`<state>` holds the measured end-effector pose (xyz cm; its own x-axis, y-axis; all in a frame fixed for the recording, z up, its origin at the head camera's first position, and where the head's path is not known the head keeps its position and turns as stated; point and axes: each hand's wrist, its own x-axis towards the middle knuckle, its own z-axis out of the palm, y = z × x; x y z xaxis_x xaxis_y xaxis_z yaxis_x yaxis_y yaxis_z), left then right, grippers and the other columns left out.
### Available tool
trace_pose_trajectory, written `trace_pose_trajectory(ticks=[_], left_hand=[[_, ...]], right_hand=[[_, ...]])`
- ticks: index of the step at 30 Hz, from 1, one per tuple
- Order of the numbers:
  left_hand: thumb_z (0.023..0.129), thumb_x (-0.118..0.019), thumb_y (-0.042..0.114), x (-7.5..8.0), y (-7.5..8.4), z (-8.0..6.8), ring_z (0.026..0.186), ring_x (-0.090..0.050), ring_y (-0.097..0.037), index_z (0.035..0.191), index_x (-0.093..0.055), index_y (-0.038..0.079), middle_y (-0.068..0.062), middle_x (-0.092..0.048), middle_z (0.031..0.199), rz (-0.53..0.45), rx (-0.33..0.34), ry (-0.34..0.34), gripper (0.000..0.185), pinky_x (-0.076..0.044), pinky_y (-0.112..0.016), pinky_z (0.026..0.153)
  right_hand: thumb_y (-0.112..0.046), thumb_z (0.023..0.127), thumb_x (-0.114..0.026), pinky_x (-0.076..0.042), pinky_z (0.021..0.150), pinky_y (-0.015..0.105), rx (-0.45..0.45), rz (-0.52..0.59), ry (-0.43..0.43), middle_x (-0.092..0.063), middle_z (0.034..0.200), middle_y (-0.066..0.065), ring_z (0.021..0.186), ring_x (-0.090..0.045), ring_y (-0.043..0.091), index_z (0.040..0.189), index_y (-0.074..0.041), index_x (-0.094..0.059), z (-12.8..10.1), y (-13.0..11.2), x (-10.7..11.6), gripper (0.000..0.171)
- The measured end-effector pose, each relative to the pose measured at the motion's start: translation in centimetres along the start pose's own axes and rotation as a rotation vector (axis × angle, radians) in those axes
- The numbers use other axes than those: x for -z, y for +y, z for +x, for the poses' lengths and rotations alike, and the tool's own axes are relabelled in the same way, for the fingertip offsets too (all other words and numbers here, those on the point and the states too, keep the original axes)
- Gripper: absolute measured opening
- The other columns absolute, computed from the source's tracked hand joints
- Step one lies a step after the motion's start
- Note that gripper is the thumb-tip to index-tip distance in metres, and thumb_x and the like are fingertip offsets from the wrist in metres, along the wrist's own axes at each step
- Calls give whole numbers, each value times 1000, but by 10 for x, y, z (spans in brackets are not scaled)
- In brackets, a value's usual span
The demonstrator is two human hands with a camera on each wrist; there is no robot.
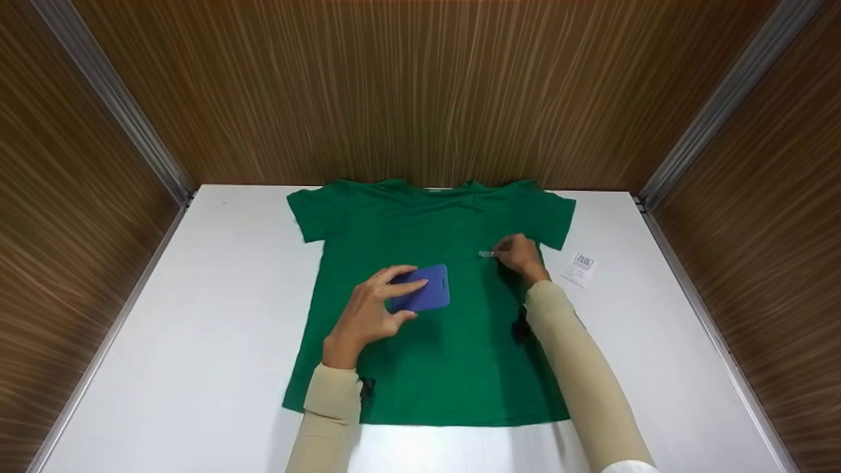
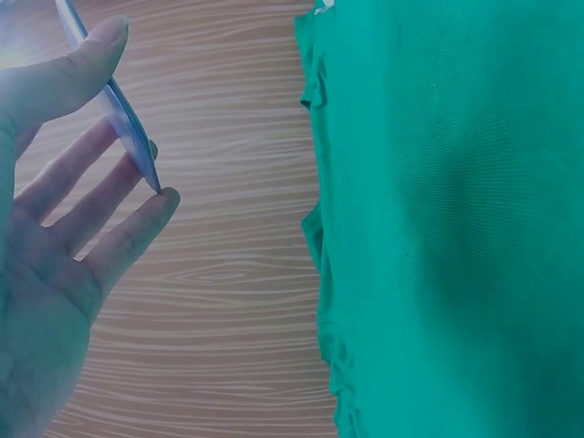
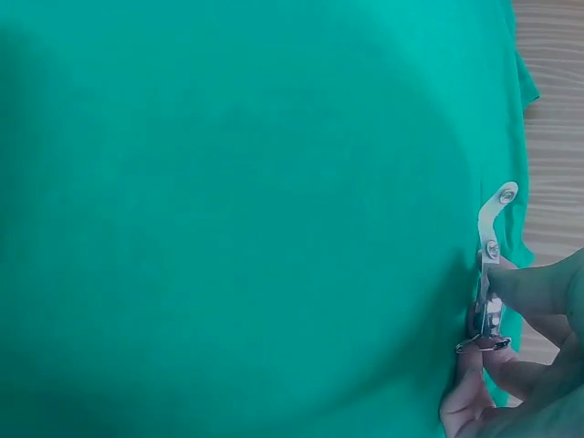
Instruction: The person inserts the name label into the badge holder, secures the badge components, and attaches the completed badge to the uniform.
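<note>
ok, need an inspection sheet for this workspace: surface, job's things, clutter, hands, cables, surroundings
Surface: white table, mostly covered in the middle by the shirt.
Job's things: green T-shirt laid flat, collar toward the far wall; blue card holder over its chest; clear badge clip strap with snaps and a metal clip, on the shirt.
Clutter: small white printed tag on the table beside the shirt's sleeve.
Hands: left hand holds the blue card holder between thumb and fingers; right hand pinches the badge clip strap.
Cables: nothing seen.
Surroundings: wood-grain wall panels on three sides, with metal corner trims.
</note>
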<state>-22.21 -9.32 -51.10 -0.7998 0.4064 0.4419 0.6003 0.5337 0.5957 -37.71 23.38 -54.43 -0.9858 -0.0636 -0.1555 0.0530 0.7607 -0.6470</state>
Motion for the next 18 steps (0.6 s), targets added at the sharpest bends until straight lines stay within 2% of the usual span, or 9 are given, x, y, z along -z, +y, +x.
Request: trace_pose_trajectory(ticks=[11,18], left_hand=[[83,-87,11,-2,0,-1,135,-58,-37,135,-71,20,-12,-61,146,-1,4,2,55,-50,-57,110],[85,-86,15,0,-1,-1,135,-58,-37,136,-70,21,-12,-60,146,5,4,-8,53,-50,-56,110]], right_hand=[[-11,99,-65,-54,100,52,1,15,35,-70,119,26,109,-66,36,112,4,-73,-1,3,-2,22],[-11,98,-66,-53,100,53,12,23,39,-69,118,26,109,-64,37,113,5,-73,-2,3,-1,23]])
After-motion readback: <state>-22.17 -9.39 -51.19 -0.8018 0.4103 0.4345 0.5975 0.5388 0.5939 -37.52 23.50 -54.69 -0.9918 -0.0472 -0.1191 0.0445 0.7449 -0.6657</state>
